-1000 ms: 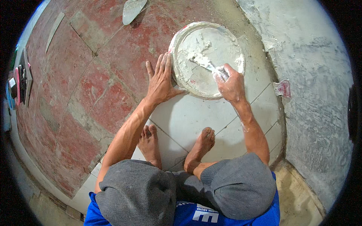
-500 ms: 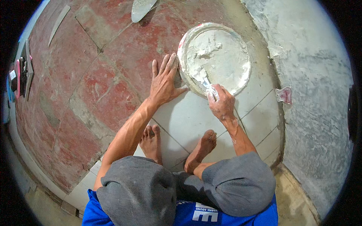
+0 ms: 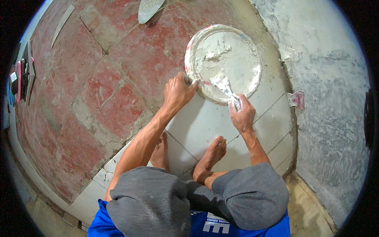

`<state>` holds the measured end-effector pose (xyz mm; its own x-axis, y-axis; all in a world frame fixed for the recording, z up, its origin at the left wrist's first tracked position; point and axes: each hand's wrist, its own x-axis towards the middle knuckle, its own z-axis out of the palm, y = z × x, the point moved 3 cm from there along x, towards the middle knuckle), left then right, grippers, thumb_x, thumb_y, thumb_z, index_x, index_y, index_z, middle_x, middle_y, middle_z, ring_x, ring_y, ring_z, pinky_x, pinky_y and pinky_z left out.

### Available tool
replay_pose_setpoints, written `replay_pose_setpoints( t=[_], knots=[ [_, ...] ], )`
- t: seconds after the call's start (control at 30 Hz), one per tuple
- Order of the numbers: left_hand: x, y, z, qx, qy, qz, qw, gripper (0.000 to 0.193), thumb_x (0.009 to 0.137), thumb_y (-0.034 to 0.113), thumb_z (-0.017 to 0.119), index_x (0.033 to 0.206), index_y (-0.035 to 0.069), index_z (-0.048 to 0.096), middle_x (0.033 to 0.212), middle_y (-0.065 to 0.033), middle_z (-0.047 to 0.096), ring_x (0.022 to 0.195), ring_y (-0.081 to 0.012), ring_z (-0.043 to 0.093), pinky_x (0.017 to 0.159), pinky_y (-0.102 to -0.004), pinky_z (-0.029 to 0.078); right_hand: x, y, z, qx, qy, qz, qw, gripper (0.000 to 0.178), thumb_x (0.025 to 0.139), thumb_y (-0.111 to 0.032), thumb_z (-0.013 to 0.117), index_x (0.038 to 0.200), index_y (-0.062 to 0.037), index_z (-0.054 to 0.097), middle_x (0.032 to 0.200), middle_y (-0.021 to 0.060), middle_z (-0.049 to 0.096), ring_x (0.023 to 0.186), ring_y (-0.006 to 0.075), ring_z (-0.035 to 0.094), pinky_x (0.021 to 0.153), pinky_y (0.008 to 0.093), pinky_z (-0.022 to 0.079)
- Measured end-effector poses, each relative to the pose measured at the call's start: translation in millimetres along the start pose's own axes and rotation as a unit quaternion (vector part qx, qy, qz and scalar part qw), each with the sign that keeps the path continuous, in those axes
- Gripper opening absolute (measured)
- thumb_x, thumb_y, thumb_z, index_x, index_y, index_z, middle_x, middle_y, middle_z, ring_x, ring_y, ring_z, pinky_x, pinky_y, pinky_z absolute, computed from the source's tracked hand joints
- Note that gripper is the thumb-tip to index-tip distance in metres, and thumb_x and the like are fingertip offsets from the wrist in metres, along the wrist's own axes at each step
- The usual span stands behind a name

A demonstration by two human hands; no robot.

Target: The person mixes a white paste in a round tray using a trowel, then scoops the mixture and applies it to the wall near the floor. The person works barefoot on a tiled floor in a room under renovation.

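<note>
A round white bucket lid [image 3: 248, 59], smeared with white putty [image 3: 215, 53], lies on the floor in front of me. My left hand [image 3: 179, 90] is closed at the lid's lower left rim, its thumb against the edge and the other fingers curled. In my right hand [image 3: 242, 113] is a putty knife [image 3: 228, 91], held by its whitened handle. The blade, coated with putty, rests over the near part of the lid. Red marks show on the lid's left side.
Red, worn tiles [image 3: 122, 106] cover the floor to the left; white tiles [image 3: 272, 122] lie under the lid and my feet. On the right rises a grey plastered wall [image 3: 331, 98]. A rounded metal blade [image 3: 149, 11] lies at the top, and a pink-edged object [image 3: 19, 81] at far left.
My left hand has gone from lying flat beside the lid to curling at its rim. The putty knife has moved right and toward me, leaving a scraped patch, and the lid has shifted slightly.
</note>
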<state>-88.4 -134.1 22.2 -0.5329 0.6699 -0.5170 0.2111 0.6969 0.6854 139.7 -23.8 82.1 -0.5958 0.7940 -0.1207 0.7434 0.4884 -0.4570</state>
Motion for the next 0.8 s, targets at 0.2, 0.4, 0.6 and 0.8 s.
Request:
replay_pose_setpoints(
  t=[0.2,0.4,0.6,0.8],
  knots=[
    [15,-4,6,-0.008,0.002,0.017,1.0,0.044,0.078,0.031,0.08,0.096,-0.008,0.068,0.09,-0.0284,0.071,0.084,-0.0382,0.071,0.077,-0.0487,0.055,22,-24,27,-0.003,-0.018,-0.092,0.996,0.024,0.086,-0.016,0.071,0.107,-0.0072,0.063,0.097,0.0182,0.071,0.08,0.0378,0.071,0.069,0.0464,0.057],
    [20,2,1,-0.033,-0.043,-0.03,0.998,0.045,0.078,0.032,0.081,0.088,-0.009,0.066,0.081,-0.0248,0.07,0.077,-0.0313,0.072,0.07,-0.0451,0.056,43,-42,36,0.111,0.014,0.009,0.994,0.023,0.087,-0.017,0.071,0.102,-0.005,0.06,0.083,0.0188,0.07,0.074,0.0381,0.07,0.063,0.044,0.054],
    [21,-4,0,-0.077,-0.062,-0.05,0.994,0.049,0.076,0.031,0.079,0.094,-0.012,0.067,0.088,-0.0331,0.069,0.086,-0.0421,0.072,0.077,-0.049,0.056,38,-19,1,0.011,0.007,0.025,1.0,0.018,0.087,-0.012,0.072,0.101,-0.0037,0.064,0.084,0.0179,0.07,0.074,0.0352,0.069,0.067,0.0428,0.053],
    [27,-6,10,-0.072,-0.052,-0.026,0.996,0.049,0.075,0.033,0.079,0.093,-0.012,0.066,0.088,-0.0325,0.07,0.088,-0.0431,0.071,0.079,-0.0495,0.055,48,-26,32,0.004,0.021,-0.033,0.999,0.017,0.087,-0.011,0.068,0.1,-0.003,0.061,0.083,0.0187,0.068,0.076,0.0408,0.067,0.064,0.0474,0.051]
  ],
)
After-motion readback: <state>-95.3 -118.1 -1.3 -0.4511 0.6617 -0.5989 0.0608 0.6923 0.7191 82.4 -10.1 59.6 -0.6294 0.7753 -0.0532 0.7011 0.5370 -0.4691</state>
